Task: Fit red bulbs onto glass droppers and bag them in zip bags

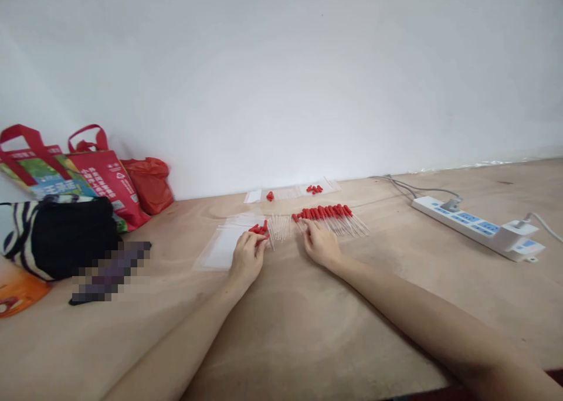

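Note:
My left hand [247, 257] is closed at the pile of small red caps [258, 228], its fingertips pinched around something too small to make out. My right hand [320, 244] is closed in a pinch on a thin pale stick at the left end of a row of red-tipped sticks [328, 211]. Between the hands lie several bare pale sticks [279, 227], side by side. Clear plastic bags [219, 247] lie flat under and beside the red caps, left of my left hand.
More red pieces [314, 189] lie on plastic by the wall. A white power strip [470, 222] with cables is at the right. Shopping bags [112, 184], a red plastic bag [149, 184] and a black bag [65, 237] stand at the left on the wooden table [290, 342].

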Available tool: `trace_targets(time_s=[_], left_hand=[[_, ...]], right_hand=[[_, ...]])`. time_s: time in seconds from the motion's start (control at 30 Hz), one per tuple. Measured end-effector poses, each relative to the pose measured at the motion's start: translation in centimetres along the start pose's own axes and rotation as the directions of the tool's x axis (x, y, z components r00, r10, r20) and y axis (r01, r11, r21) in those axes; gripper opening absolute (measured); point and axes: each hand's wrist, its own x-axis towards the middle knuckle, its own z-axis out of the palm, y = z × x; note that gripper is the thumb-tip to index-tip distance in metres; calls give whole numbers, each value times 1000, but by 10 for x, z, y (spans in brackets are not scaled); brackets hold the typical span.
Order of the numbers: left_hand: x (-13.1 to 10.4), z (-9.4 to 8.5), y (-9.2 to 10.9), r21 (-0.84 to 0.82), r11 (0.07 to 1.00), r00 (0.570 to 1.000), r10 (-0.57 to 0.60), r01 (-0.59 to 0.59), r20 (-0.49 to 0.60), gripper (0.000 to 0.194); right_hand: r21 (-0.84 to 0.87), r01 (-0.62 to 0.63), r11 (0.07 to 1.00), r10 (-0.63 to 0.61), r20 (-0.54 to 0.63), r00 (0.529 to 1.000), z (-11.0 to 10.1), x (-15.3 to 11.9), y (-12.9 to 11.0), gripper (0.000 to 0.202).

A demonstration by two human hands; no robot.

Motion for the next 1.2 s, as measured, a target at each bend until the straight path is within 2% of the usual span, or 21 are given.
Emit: trace_targets(time_s=[0.07,0.13,0.23,0.33,0.4,0.47,0.53,0.63,0.73,0.83,1.0,1.2], left_hand=[[-1,-5,7,-77,997,999,19,-22,-41,10],[-3,-9,16,-165,984,998,58,-60,-18,12],[-7,-12,28,-290,951,977,154,-107,146,13],[-10,-14,36,-376,917,908,266,-134,323,13],[-10,-15,39,-393,910,874,292,-130,388,12],[-11,-14,40,-380,918,865,279,-113,417,9],[-12,-11,41,-345,935,878,234,-85,417,9],[-13,-3,44,-282,959,906,148,-33,397,24],[-13,4,47,-274,961,905,142,-29,402,13],[-12,4,48,-285,957,909,156,-43,387,16],[-13,1,46,-306,952,937,84,26,340,10],[-15,3,46,-346,934,934,44,87,355,10]], right_hand=[[34,61,998,-59,-66,996,-4,-12,16,36],[64,135,989,-126,-135,983,-8,-21,31,33],[105,228,968,-204,-204,958,-13,-31,47,29],[128,265,956,-232,-227,946,-16,-35,51,27],[124,279,952,-247,-225,943,-18,-36,48,26],[115,296,948,-268,-214,940,-17,-36,43,26],[101,320,942,-297,-191,936,-17,-36,37,26],[74,342,937,-328,-159,931,-17,-36,33,24],[76,337,938,-325,-141,935,-19,-36,32,22],[113,333,936,-319,-130,939,-20,-37,32,20],[161,366,917,-354,-97,930,-21,-40,26,18],[190,424,886,-419,-66,906,-25,-45,17,16]])
